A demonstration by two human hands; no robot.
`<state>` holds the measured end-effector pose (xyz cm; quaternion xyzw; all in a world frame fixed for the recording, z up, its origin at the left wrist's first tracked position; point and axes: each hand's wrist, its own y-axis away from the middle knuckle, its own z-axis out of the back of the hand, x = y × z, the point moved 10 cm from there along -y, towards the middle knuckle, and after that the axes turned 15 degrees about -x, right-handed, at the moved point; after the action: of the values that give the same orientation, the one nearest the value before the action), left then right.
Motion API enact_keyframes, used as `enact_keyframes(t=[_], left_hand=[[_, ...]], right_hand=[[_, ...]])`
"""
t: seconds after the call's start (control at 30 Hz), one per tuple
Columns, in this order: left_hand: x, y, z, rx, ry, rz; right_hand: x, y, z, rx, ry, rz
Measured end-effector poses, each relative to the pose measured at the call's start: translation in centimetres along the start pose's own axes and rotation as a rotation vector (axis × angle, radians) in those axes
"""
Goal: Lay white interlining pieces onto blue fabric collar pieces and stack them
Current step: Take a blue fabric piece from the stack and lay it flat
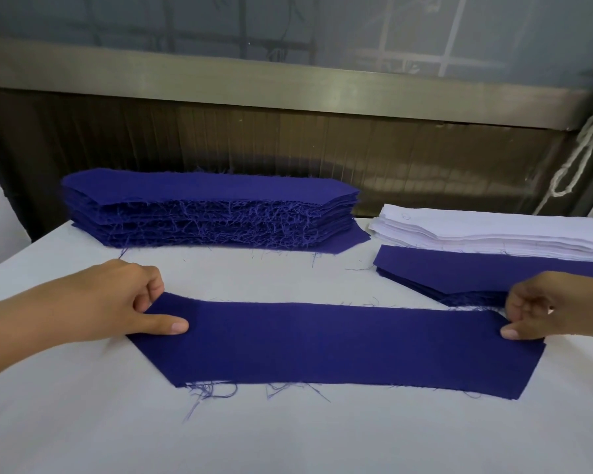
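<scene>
Blue cloth is pinched at both ends: your left hand grips the left end of the collar piece, your right hand the right end, flat on the counter. Beyond lie a tall blue stack and, far right, white interlining pieces behind a low blue pile.

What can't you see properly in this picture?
All in the head view:
- White interlining stack: right end cut off by the picture edge.
- Small blue stack: far part hidden by the white stack, a corner behind the right hand.
- Big blue stack: layer count lost in frayed threads.
- Left hand: some fingertips hidden by the collar piece.
- Mark on the top white piece: too small to read.
</scene>
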<state>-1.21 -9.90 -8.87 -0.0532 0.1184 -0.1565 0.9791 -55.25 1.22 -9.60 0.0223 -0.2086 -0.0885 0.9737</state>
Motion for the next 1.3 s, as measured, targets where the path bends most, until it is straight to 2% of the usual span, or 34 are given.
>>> enact_keyframes(t=[0.2,0.3,0.37,0.47,0.53,0.63,0.73,0.83,1.1,1.3], left_hand=[[-0.5,0.3,-0.6,0.075,0.032,-0.052],[-0.9,0.6,-0.4,0.084,0.132,-0.026],[-0.7,0.5,-0.3,0.075,0.221,0.022],[0.5,0.5,-0.6,0.093,0.331,0.17],[1.4,0.5,-1.0,0.145,0.365,0.254],[2.9,0.5,-1.9,0.286,0.36,0.316],[3.6,0.7,-3.2,0.459,0.378,0.298],[3.5,0.7,-4.2,0.542,0.457,0.254],[3.6,-0.4,-3.7,0.534,0.64,0.264],[-0.7,-2.1,-1.5,0.329,0.862,0.273]], right_hand=[[0.9,0.5,-0.4,0.033,0.067,0.04],[1.6,0.6,-0.4,0.021,0.058,0.08],[1.9,0.8,-0.7,0.047,-0.029,0.076],[0.8,0.2,-0.6,0.07,-0.248,-0.061],[-0.3,-0.2,0.0,0.043,-0.279,-0.135],[-1.5,0.0,-0.2,0.093,-0.176,-0.17],[-1.2,0.6,-1.9,0.217,-0.112,-0.134],[-0.1,0.7,-2.1,0.217,-0.164,-0.102],[0.3,0.9,1.4,0.075,-0.339,-0.143],[-2.8,0.7,6.1,-0.172,-0.693,-0.35]])
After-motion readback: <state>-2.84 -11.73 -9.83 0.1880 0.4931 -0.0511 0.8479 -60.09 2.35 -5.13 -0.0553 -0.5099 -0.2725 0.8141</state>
